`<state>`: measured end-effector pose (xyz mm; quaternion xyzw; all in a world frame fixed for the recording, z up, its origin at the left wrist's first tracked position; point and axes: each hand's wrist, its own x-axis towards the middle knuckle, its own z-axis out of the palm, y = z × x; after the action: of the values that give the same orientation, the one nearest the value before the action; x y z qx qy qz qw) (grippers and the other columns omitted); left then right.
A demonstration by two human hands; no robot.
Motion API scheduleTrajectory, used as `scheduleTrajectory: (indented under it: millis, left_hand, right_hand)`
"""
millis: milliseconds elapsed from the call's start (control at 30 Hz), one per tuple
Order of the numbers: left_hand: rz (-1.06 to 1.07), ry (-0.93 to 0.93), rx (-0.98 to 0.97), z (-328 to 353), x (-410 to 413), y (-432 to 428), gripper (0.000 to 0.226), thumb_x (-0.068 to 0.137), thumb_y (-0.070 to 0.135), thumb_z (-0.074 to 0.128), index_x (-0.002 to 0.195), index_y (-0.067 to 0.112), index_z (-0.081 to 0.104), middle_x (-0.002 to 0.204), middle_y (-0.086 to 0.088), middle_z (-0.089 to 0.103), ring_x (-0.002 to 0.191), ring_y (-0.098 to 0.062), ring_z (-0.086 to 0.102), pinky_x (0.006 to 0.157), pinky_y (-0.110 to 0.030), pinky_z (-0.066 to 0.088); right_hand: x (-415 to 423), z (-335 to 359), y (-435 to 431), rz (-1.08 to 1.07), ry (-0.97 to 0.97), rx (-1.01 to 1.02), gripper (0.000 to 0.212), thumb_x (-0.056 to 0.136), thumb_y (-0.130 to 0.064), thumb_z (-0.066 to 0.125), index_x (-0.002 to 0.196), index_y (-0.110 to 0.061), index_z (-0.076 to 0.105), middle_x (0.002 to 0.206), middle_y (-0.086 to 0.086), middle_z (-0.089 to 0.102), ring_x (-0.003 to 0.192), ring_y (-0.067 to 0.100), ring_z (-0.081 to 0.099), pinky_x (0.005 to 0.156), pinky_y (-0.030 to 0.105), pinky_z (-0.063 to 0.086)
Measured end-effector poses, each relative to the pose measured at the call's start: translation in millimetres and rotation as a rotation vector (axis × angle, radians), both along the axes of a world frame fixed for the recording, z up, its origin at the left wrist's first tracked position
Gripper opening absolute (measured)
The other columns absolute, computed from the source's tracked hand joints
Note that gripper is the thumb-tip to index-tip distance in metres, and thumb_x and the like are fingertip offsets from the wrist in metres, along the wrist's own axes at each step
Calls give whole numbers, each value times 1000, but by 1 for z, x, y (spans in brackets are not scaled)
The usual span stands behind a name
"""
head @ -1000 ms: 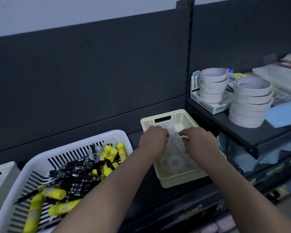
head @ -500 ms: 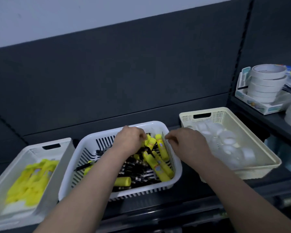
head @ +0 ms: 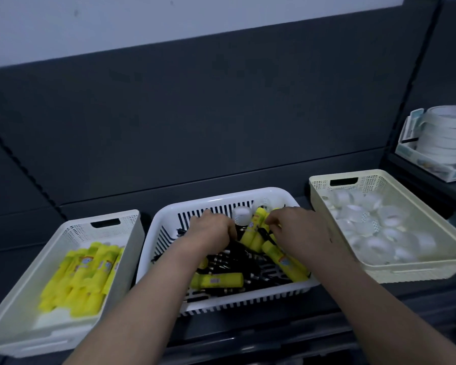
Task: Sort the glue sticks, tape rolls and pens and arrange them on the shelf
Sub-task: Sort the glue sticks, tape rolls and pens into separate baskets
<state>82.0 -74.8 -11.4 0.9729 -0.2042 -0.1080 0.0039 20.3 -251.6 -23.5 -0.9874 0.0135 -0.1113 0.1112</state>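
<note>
In the white basket, the left hand curls into the pens; the right hand curls against the glue sticks. Whether either grips anything is unclear.

The left hand hides its fingertips among pens; the right edge crops the tape stack.

Dark panel; perhaps whitish wall
</note>
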Motion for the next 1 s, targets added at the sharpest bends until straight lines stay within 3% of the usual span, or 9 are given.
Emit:
scheduleTrajectory:
  millis: [167, 300, 467, 633, 700, 767, 833, 933, 1000]
  left_hand:
    - [57, -140, -217, -2, 10, -19, 27, 88, 12, 50, 104, 25, 68, 111, 0, 65, 105, -25, 59, 83, -34, 49]
    - [64, -153, -70, -9, 11, -49, 12, 87, 15, 54, 96, 17, 61, 104, -2, 65, 95, -27, 63, 68, -32, 44]
    - [107, -86, -105, -16, 16, -56, 33, 88, 22, 59, 116, 9, 47, 110, -9, 62, 102, -29, 61, 70, -32, 41]
    - [195, -99, -309, -5, 22, -31, 41, 87, 43, 58, 107, 11, 43, 99, -7, 62, 93, -29, 59, 67, -32, 41]
    - [209, -150, -366, 3, 22, -20, 43, 85, 43, 60, 110, 11, 44, 93, -5, 62, 89, -29, 60, 67, -33, 42]
    - [216, -189, -392, 11, 23, -11, 43, 84, 38, 63, 114, 12, 47, 94, -4, 62, 86, -26, 58, 67, -32, 41]
    - [223, -206, -411, 13, 25, -4, 37, 85, 34, 62, 114, 14, 50, 94, -1, 63, 82, -23, 54, 65, -30, 39]
    - [212, -188, -444, 9, 27, 4, 28, 85, 32, 60, 107, 16, 55, 100, 0, 66, 89, -24, 59, 66, -32, 41]
    - [185, -182, -446, 6, 30, 8, 26, 85, 31, 59, 106, 16, 55, 103, -1, 67, 93, -25, 60, 69, -32, 42]
  right_hand:
    - [0, 0, -4, -109, -22, -25, 30, 90, -20, 47, 103, -36, 69, 96, -10, 69, 90, 17, 62, 64, 27, 38]
    - [-7, 4, -14, -139, -13, -27, 30, 92, -23, 47, 108, -37, 67, 103, -13, 69, 95, 16, 62, 64, 26, 44]
    - [-3, 7, -15, -164, 5, -17, 30, 92, -21, 47, 109, -36, 66, 105, -11, 68, 97, 17, 61, 63, 26, 38]
    - [19, 3, 2, -167, 115, -4, 35, 83, -6, 51, 108, -24, 67, 98, 2, 68, 87, 26, 62, 64, 30, 50]
    - [31, 1, 11, -173, 193, -39, 30, 83, -3, 51, 106, -16, 65, 92, 4, 64, 78, 24, 58, 53, 27, 41]
    - [42, -4, 19, -199, 234, -58, 15, 86, -6, 50, 98, -12, 56, 79, 1, 52, 67, 20, 46, 46, 26, 26]
    - [52, -11, 24, -254, 242, 2, 8, 88, -12, 52, 93, -13, 45, 80, 2, 49, 68, 20, 46, 46, 27, 24]
    - [62, -18, 29, -312, 249, 109, 30, 86, -30, 61, 102, -12, 43, 91, 3, 56, 88, 25, 58, 57, 29, 36]
    - [65, -20, 34, -327, 214, 147, 36, 83, -30, 63, 104, -10, 42, 84, 1, 57, 83, 25, 59, 55, 29, 38]
